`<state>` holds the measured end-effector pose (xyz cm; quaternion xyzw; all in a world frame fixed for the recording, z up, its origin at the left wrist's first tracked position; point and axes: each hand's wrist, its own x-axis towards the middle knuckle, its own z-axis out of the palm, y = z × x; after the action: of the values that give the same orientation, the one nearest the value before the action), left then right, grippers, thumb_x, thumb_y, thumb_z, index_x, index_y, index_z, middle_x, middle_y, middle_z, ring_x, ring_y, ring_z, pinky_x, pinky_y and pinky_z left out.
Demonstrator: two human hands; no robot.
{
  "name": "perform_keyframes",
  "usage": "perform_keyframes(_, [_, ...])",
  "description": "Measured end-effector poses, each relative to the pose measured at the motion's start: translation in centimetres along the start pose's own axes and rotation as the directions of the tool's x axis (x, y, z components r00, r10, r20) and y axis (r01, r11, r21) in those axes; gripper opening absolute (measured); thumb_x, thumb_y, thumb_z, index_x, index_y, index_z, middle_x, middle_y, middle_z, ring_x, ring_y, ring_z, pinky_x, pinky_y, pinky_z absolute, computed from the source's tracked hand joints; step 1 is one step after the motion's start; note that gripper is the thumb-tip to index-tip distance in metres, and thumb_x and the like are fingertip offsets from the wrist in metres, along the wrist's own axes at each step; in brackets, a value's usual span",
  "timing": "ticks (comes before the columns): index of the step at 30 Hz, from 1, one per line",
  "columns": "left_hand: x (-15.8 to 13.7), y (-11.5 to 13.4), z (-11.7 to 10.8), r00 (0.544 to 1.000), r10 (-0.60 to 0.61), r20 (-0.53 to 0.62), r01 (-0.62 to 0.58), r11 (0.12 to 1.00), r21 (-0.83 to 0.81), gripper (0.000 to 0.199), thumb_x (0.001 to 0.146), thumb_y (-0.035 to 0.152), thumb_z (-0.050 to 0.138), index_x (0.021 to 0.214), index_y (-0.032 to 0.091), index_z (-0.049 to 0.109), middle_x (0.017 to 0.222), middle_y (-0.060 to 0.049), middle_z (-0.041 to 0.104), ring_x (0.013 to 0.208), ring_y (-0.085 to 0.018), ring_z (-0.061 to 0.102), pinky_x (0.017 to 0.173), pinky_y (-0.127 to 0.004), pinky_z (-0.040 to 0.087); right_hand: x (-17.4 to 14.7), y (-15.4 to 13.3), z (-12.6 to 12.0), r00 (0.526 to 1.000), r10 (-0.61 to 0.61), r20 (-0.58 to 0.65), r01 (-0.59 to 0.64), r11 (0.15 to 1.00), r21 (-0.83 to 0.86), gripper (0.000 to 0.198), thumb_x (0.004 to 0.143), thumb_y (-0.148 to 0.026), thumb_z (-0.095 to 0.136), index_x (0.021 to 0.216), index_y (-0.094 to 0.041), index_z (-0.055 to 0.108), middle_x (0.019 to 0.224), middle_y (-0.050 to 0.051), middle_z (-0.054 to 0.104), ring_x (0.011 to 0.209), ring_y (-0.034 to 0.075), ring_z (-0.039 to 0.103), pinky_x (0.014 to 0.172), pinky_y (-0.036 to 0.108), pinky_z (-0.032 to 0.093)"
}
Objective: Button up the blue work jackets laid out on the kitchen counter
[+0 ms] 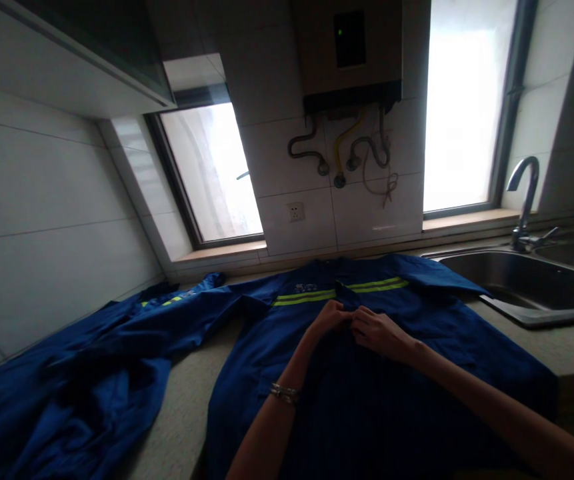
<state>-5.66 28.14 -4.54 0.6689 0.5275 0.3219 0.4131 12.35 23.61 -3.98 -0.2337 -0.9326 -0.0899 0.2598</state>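
Both forearms reach in from the bottom edge, the left one wearing a bracelet [283, 393]. They meet on a blue work jacket [367, 373] spread flat on the countertop [181, 400]. Left hand [331, 317] and right hand [379, 333] touch each other at the jacket's front placket, just below its yellow-green reflective stripe [339, 291], fingers curled narrow and pinching the cloth there. Left of the jacket, its sleeve runs toward a second blue garment [67, 387] lying crumpled. Right of the jacket sits a steel sink [527, 283] with a faucet [527, 200]; behind the jacket, a wall socket [295, 212] and a water heater [349, 53]
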Motion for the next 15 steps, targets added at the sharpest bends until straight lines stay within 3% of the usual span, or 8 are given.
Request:
perform_keyframes(3, [0.0,0.0,-0.2,1.0,0.028,0.004,-0.028,0.999,0.024,0.04,0.058,0.047,0.067,0.048,0.016,0.043,0.042,0.007,0.036,0.041,-0.005,0.031,0.042,-0.021,0.02,0.3,0.3,-0.1,0.998,0.057,0.002,-0.057,0.981,0.187,0.013,0.084,-0.015,0.048,0.086,-0.017,0.06,0.09,0.004,0.058,0.089,0.014,0.052,0.076,0.024,0.043])
perform_keyframes(7, [0.0,-0.2,0.0,0.999,0.04,0.002,-0.04,0.998,0.037,0.04,0.058,0.048,0.066,0.049,0.015,0.046,0.043,0.006,0.039,0.041,-0.005,0.032,0.042,-0.02,0.02,0.5,1.5,0.8,0.976,0.194,0.1,-0.217,0.913,0.345,0.011,0.077,-0.016,0.053,0.083,-0.017,0.062,0.086,0.001,0.06,0.076,0.012,0.055,0.069,0.021,0.041])
perform_keyframes(12, [0.5,-0.9,0.3,0.998,0.05,-0.038,-0.047,0.996,0.079,0.042,0.056,0.048,0.069,0.048,0.015,0.044,0.043,0.007,0.037,0.043,-0.005,0.032,0.043,-0.02,0.02,0.8,2.8,2.0,0.924,0.313,0.222,-0.381,0.815,0.436,0.016,0.077,-0.022,0.052,0.083,-0.016,0.065,0.077,0.0,0.064,0.069,0.012,0.057,0.062,0.02,0.039])
perform_keyframes(15, [0.6,-1.1,0.4,0.999,0.037,-0.035,-0.035,0.998,0.057,0.044,0.055,0.051,0.069,0.049,0.015,0.044,0.043,0.007,0.037,0.043,-0.005,0.033,0.043,-0.02,0.02,0.8,2.4,1.6,0.909,0.338,0.243,-0.411,0.817,0.405,0.017,0.077,-0.023,0.051,0.084,-0.017,0.065,0.079,0.0,0.064,0.069,0.013,0.058,0.061,0.021,0.038])
